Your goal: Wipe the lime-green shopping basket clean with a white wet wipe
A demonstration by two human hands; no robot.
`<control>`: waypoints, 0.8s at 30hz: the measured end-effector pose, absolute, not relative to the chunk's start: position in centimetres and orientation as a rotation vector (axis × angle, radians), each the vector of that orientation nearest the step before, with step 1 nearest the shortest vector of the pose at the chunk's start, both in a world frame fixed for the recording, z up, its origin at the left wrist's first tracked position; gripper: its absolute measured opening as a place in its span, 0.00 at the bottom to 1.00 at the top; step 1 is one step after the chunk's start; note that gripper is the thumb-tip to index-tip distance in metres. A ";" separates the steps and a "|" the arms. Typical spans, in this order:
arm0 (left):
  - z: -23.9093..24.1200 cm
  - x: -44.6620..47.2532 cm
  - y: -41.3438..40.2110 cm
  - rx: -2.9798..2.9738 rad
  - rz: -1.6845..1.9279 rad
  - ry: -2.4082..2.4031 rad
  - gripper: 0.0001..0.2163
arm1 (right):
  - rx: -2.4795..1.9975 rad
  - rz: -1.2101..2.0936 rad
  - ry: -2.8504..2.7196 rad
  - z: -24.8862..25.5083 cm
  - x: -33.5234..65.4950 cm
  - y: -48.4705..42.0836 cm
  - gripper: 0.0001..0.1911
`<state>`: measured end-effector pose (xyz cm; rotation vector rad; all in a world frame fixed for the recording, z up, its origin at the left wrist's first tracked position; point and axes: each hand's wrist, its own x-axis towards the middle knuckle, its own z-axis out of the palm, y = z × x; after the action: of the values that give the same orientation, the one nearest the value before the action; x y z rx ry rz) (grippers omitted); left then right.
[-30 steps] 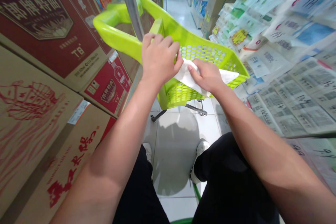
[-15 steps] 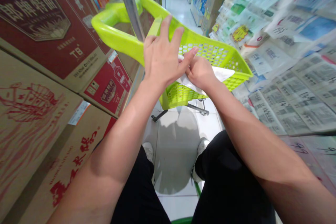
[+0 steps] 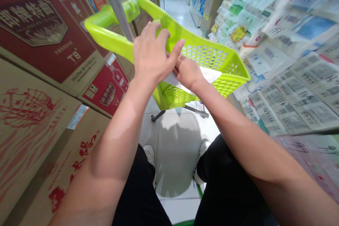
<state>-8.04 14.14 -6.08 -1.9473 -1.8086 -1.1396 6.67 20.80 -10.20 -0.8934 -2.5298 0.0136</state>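
Note:
A lime-green plastic shopping cart basket (image 3: 233,64) stands in front of me in a shop aisle. My right hand (image 3: 188,73) is closed on a white sheet of paper (image 3: 209,75) that lies over the basket's near rim. Above and beside it, my left hand (image 3: 152,53) has its fingers stretched out, the thumb resting against my right hand. The basket's thick green handle (image 3: 106,35) curves off to the left behind a grey metal pole (image 3: 116,5).
Stacked cardboard cartons with red printing (image 3: 47,53) wall the left side. Shelves of packaged goods (image 3: 286,60) line the right. The white tiled floor (image 3: 177,141) shows below the cart's wheels, with my black trousers and white shoes.
The left hand went from gripping the paper to fingers stretched out. Both hands and the paper shifted slightly left, and less of the white sheet shows past the right hand.

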 end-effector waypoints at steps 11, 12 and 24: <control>-5.6 -8.3 14.1 -2.068 -1.011 -1.844 0.35 | -0.686 -0.069 -2.536 -10.8 5.7 21.2 0.27; -5.5 -8.3 14.0 -2.074 -0.994 -1.854 0.33 | -0.664 -0.050 -2.533 -10.9 5.6 21.4 0.27; -6.4 -8.2 14.0 -2.081 -0.990 -1.944 0.31 | -0.578 0.102 -2.499 -11.2 9.2 21.4 0.31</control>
<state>-8.17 14.03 -6.41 -2.0807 -1.9444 -0.9896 9.21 21.41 -11.25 -0.5783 -2.4989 0.1017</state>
